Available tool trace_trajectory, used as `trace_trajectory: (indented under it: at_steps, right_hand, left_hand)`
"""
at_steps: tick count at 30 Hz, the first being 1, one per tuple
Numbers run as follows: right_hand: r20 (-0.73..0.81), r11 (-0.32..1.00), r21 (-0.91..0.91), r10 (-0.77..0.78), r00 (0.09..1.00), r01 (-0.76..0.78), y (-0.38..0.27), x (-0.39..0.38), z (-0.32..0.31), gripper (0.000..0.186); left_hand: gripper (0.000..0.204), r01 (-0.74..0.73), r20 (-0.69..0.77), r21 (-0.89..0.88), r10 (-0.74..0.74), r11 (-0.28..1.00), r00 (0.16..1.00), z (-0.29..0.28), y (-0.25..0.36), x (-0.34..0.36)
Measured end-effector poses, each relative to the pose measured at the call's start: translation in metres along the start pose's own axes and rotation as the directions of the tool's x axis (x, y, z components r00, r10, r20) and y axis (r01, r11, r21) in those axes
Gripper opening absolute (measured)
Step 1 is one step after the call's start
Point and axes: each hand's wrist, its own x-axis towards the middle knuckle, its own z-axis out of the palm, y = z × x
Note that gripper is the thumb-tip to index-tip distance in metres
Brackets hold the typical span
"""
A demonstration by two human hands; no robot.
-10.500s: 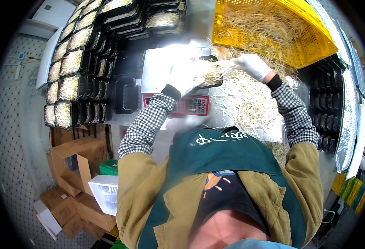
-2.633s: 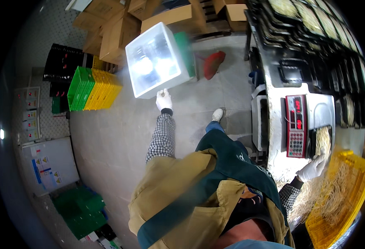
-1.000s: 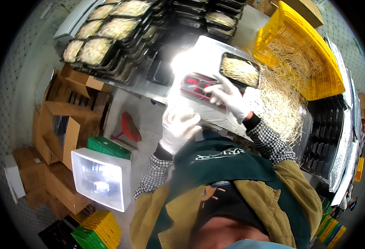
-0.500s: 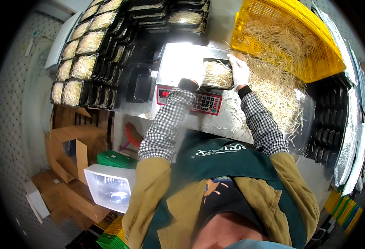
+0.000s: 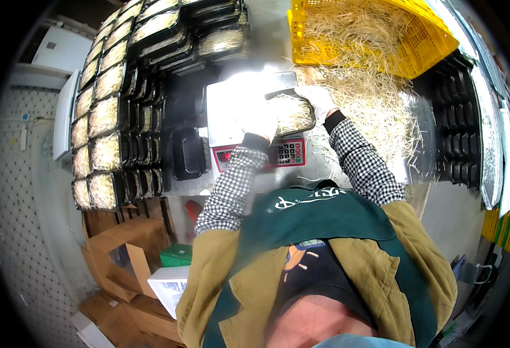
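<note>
A black plastic tray (image 5: 307, 127) full of pale, thin sprouts (image 5: 291, 112) is between my two hands, over the right part of a scale (image 5: 223, 113) with a red keypad panel (image 5: 289, 153). My white-gloved left hand (image 5: 259, 119) closes on the tray's left side; glare washes out most of its fingers. At the far right corner, my gloved right hand (image 5: 317, 100) grips the rim. Loose sprouts (image 5: 376, 116) lie heaped on the table right of my right hand. An empty black tray (image 5: 186, 153) sits left of the scale.
A yellow perforated crate (image 5: 434, 49) holding sprouts leans at the far right. Filled trays (image 5: 109, 113) stand stacked on the left, with more at the back. Stacked empty black trays (image 5: 458, 127) line the right side. Cardboard boxes (image 5: 127, 249) are below at left.
The view has shifted, so the table and stacks sit differently in it. The filled tray has turned slightly and is more tilted between my hands, which still hold it.
</note>
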Motion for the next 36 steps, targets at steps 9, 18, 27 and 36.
trace_trajectory:
  at_steps: [9,18,27,36]
  right_hand:
    - [-0.169,0.772,-0.609,0.096,0.981,-0.181,-0.044,-0.072,0.029,0.043]
    - [-0.256,0.846,-0.519,-0.013,0.967,-0.126,-0.054,-0.080,0.035,0.029]
    - [-0.163,0.904,-0.172,0.366,0.916,-0.391,-0.086,-0.088,0.025,0.040]
    - [-0.327,0.991,-0.134,-0.030,0.945,-0.015,-0.085,-0.003,0.070,0.030]
  left_hand:
    - [0.063,0.048,0.067,-0.083,-0.042,0.995,0.997,-0.011,-0.001,-0.010]
    - [0.047,0.342,0.245,-0.912,-0.371,0.225,0.896,0.029,-0.051,-0.001]
    - [0.035,0.453,0.364,-0.858,-0.333,0.243,0.870,-0.024,-0.067,-0.010]
    - [0.026,0.496,0.451,-0.861,-0.282,0.114,0.847,-0.054,-0.109,0.020]
